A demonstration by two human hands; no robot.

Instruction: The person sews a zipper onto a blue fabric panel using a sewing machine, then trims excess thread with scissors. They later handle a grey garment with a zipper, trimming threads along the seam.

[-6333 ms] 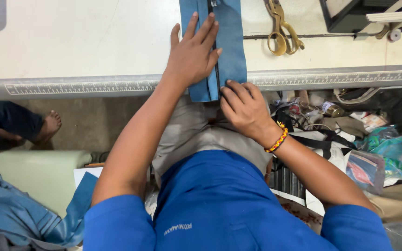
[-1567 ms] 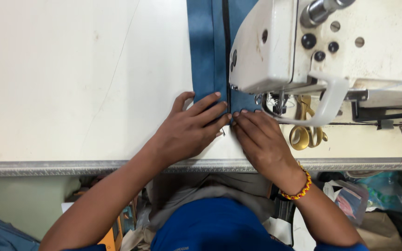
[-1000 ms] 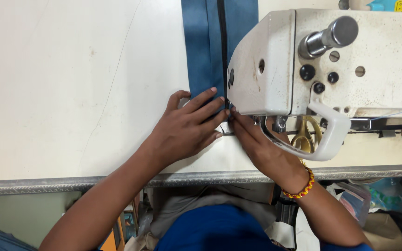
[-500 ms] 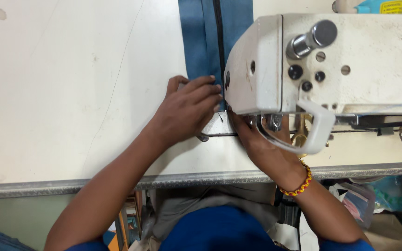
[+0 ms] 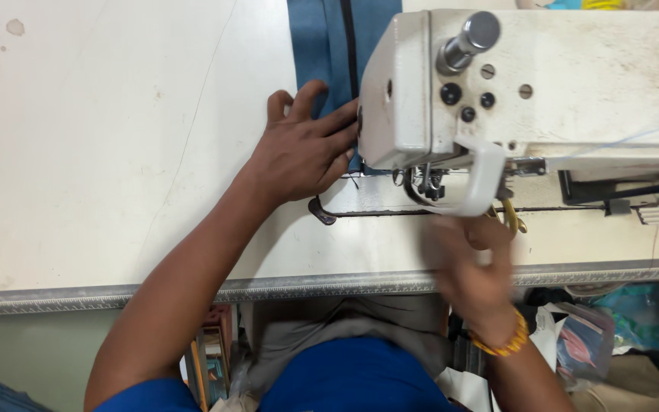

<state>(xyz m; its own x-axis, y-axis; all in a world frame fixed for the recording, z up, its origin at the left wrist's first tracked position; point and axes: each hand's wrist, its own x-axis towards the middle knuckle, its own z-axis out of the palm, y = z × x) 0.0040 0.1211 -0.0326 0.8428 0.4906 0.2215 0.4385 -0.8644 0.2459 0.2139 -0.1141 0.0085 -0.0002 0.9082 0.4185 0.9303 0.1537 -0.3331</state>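
Blue fabric strip (image 5: 322, 46) lies on the desk (image 5: 101, 152), running under the white sewing machine (image 5: 528, 84), probably to line up with the needle. Left hand (image 5: 303, 149) presses flat on its near end, fingers spread. Right hand (image 5: 470, 263) is blurred, off the fabric; I cannot tell its grip.

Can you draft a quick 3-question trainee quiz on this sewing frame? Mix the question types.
1. True or false: the left hand lies flat on the blue fabric strip.
2. The right hand is: A) gripping the scissors, B) blurred, near the table's front edge, holding nothing visible, C) resting on top of the machine.
3. Fill in: the fabric runs under the head of the white ______ machine.

Key
1. True: palm down, fingers spread beside the machine head.
2. B.
3. Sewing.
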